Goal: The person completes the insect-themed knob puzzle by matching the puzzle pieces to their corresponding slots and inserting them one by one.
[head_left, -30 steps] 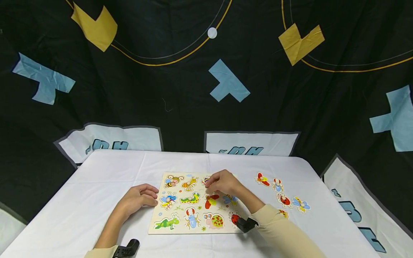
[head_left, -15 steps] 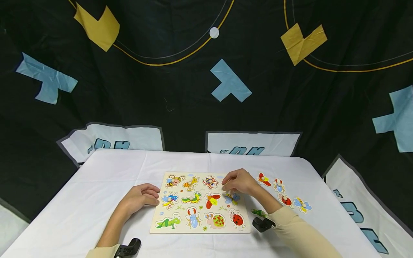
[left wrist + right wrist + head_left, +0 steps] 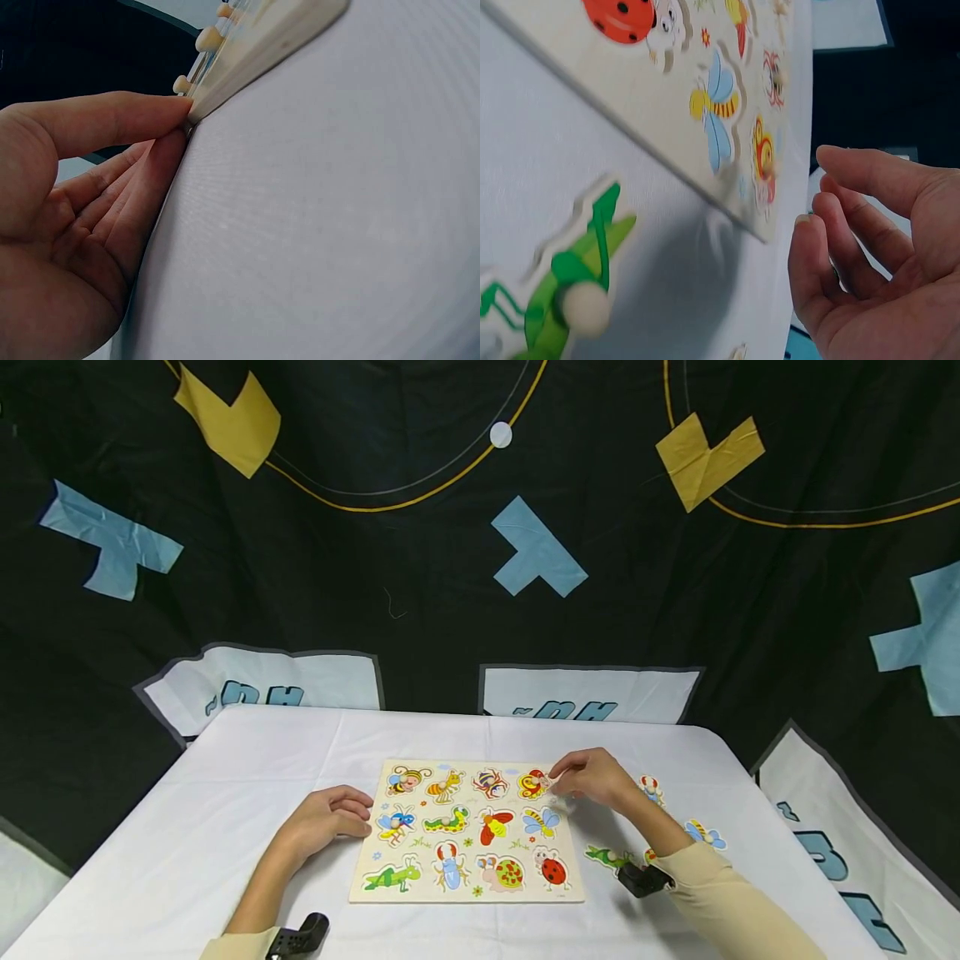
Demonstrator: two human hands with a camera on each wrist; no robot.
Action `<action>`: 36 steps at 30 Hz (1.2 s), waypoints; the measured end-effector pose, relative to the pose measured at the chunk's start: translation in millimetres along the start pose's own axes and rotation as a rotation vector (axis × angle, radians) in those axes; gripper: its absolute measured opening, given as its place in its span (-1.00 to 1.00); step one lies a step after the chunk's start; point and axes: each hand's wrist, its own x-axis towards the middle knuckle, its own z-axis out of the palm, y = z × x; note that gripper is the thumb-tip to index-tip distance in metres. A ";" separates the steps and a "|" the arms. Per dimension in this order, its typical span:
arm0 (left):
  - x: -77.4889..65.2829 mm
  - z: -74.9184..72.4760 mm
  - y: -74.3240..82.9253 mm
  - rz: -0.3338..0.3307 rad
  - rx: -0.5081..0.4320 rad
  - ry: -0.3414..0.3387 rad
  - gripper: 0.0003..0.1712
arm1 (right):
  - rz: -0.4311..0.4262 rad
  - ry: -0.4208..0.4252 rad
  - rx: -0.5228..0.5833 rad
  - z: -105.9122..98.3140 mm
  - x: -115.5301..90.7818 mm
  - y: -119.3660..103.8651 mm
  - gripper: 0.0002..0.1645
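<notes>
A wooden peg puzzle board (image 3: pixel 467 893) with painted insects lies flat on the table. My left hand (image 3: pixel 322 821) rests at its left edge; in the left wrist view the thumb and forefinger tips touch the board's corner. My right hand (image 3: pixel 596 777) hovers just beyond the top right corner, fingers loosely bent, and the right wrist view shows nothing between them. Nearest to it on the board is a red and yellow butterfly piece (image 3: pixel 533 783), with a spider piece (image 3: pixel 491 783) to its left. A green grasshopper piece (image 3: pixel 574 289) lies on the cloth below the right hand.
Right of the board lie more loose pieces, among them a blue-winged bee (image 3: pixel 705 834) and a stag beetle (image 3: pixel 650 788), partly covered by the right arm. A white cloth (image 3: pixel 247 777) covers the table. A dark curtain (image 3: pixel 420 577) hangs behind.
My right hand has moved right, from over the spider piece to past the board's top right corner, uncovering the spider and butterfly pieces. My left hand stays at the board's left edge.
</notes>
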 end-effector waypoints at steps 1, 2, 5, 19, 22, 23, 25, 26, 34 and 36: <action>-0.2 0.0 0.1 -0.001 -0.001 0.000 -0.45 | 0.005 0.005 -0.004 -2.4 -0.4 1.0 -0.71; -0.4 0.1 0.2 -0.002 -0.003 0.000 -0.45 | 0.007 0.009 -0.005 -4.7 -1.0 2.1 -0.71; -1.0 0.2 0.3 -0.006 -0.010 -0.002 -0.46 | 0.018 0.024 -0.014 -11.4 -1.1 5.4 -0.68; -2.1 -0.5 -0.7 -0.012 -0.008 0.004 -0.46 | 0.077 0.081 -0.031 -44.6 7.4 26.0 -0.59; -2.1 -0.9 -0.6 -0.007 -0.011 0.004 -0.46 | 0.077 0.091 -0.052 -49.0 9.9 30.5 -0.57; -2.0 -1.0 -0.7 -0.006 -0.013 0.003 -0.46 | 0.074 0.094 -0.063 -49.8 10.9 32.3 -0.58; -2.1 -1.1 -0.8 -0.004 -0.017 -0.002 -0.45 | 0.082 0.109 -0.080 -51.1 13.0 36.1 -0.59; -2.1 -1.0 -0.8 -0.003 -0.018 -0.003 -0.45 | 0.084 0.110 -0.081 -51.8 13.8 37.9 -0.58; -1.9 -0.6 0.1 -0.012 -0.002 0.003 -0.45 | 0.127 0.131 -0.085 -54.7 16.8 52.0 -0.58; -1.9 -0.6 0.6 -0.014 0.002 0.005 -0.45 | 0.127 0.138 -0.082 -54.3 17.1 55.0 -0.59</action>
